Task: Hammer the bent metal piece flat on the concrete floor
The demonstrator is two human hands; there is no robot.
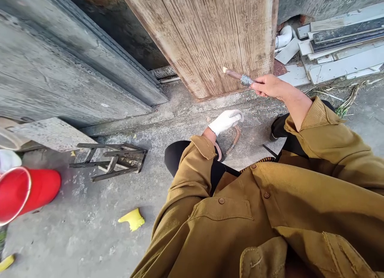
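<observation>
My right hand (267, 86), bare, is closed around one end of a brown stick-like tool (234, 74) with a pale tip and grey wire-like winding next to my fingers. The tool points left, in front of a worn, grooved wooden panel (207, 34); whether it touches the panel I cannot tell. In a white glove, my left hand (226, 121) is held low in front of my knees with its fingers curled together. What lies inside them, if anything, is hidden. Just below the glove, a curved brown strip (235, 140) shows against the concrete ground.
To the left are a small dark wooden stool (115, 160) and a red bucket (42, 190) on its side. A yellow piece (133, 219) lies on the ground (99, 230). Stacked boards (345, 42) and a white pipe (284, 37) are at right. Grey slabs (75, 62) lean at left.
</observation>
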